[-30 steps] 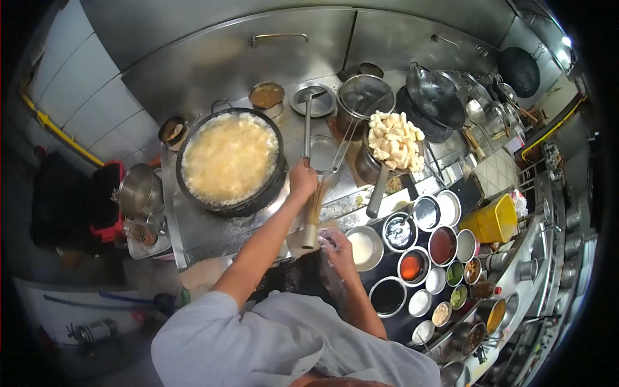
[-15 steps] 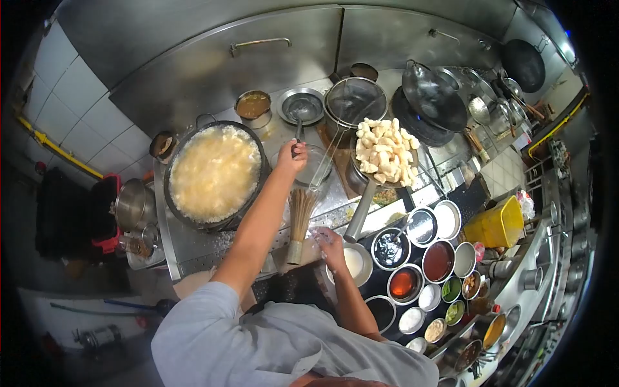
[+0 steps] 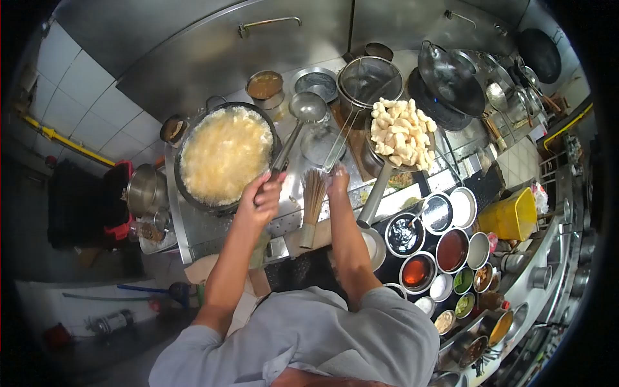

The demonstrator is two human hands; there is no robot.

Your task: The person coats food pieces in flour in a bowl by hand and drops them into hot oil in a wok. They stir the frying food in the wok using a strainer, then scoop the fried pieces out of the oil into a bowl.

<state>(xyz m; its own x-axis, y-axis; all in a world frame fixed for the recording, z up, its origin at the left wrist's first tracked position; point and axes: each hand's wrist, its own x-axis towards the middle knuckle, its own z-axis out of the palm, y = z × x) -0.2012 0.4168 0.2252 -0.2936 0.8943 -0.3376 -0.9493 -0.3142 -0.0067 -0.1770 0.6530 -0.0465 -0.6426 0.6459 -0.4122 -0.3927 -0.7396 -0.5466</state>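
Observation:
My left hand point(image 3: 261, 197) is closed round the dark grip of a metal ladle point(image 3: 307, 107). The ladle's bowl is raised over the counter, right of a large wok point(image 3: 225, 158) full of foaming, bubbling oil. My right hand point(image 3: 338, 180) is at the lower end of a wire strainer's long handle point(image 3: 343, 138); its fingers are blurred, and whether they grip is unclear. The strainer basket point(image 3: 371, 80) rests on a pot. Left of my right hand a bamboo brush point(image 3: 312, 203) lies on the counter. Pale battered pieces point(image 3: 403, 134) are heaped in a long-handled skimmer at right.
Sauce bowls and seasoning pots point(image 3: 452, 250) crowd the right front. Behind stand a pot of brown liquid point(image 3: 265, 85), a shallow metal pan point(image 3: 316, 82) and a tilted black wok point(image 3: 451, 80). A yellow bin point(image 3: 510, 214) is farther right; steel bowls point(image 3: 147, 187) stand at left.
My left hand has drawn the ladle back towards me, lifting its bowl off the shallow pan. My right hand has moved forward from beside the white bowl to the strainer handle's end.

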